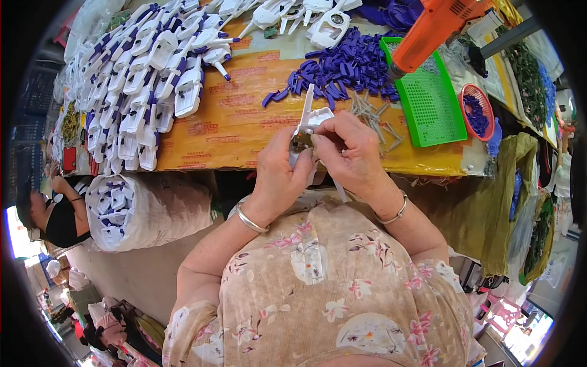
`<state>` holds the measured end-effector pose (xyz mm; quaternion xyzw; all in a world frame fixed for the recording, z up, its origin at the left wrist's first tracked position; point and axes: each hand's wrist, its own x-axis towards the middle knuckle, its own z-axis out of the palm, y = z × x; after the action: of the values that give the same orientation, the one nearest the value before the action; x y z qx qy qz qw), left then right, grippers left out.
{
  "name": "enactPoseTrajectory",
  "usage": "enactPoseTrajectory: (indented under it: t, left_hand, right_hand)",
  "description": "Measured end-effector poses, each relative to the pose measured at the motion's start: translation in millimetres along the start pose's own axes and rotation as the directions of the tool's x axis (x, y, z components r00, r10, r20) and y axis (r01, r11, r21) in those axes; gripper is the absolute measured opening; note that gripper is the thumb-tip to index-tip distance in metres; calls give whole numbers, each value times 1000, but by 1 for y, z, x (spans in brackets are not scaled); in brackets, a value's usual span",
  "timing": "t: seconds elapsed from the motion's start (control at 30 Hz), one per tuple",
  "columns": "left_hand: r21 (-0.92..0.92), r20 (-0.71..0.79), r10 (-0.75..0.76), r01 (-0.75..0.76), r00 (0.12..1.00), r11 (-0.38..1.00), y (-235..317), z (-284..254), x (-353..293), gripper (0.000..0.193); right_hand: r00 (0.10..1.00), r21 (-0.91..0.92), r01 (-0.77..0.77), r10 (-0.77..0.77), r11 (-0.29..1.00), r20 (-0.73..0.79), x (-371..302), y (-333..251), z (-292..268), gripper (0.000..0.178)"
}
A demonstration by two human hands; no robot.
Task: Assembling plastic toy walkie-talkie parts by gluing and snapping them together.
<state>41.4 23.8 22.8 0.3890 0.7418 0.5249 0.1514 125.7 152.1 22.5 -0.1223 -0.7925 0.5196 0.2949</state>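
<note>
My left hand [278, 170] and my right hand [353, 147] meet in front of my chest at the table's near edge. Between them is a white plastic housing [307, 105] with a long narrow stem pointing away from me. My left fingers are closed round its lower part. The right thumb and forefinger pinch at its top, by a small dark piece that the fingers partly cover; its kind cannot be made out. Just beyond the fingertips lies a heap of small curved purple plastic parts [348, 64]. Thin pale sticks [374, 119] are scattered to the right of it.
Many white-and-purple plastic pieces [140, 79] are piled on the left of the tape-covered table [244, 122]. At right are a green tray [428, 110], a red basket [471, 98] and an orange power driver [431, 30]. A filled white sack [165, 211] stands below left; another person's arm [73, 196] shows beyond it.
</note>
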Motion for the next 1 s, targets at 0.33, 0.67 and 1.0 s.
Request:
enactPoseTrajectory:
  t: [0.33, 0.67, 1.0]
  left_hand:
    - [200, -29, 251, -240, 968, 950, -11, 5, -3, 36]
    - [91, 109, 53, -63, 993, 994, -3, -9, 0, 29]
    - [-404, 532, -252, 504, 808, 764, -6, -26, 7, 27]
  right_hand:
    - [980, 145, -197, 201, 970, -15, -2, -2, 9, 11]
    - [940, -387, 340, -322, 857, 113, 4, 3, 3, 13]
    - [869, -275, 381, -241, 882, 432, 19, -1, -19, 12]
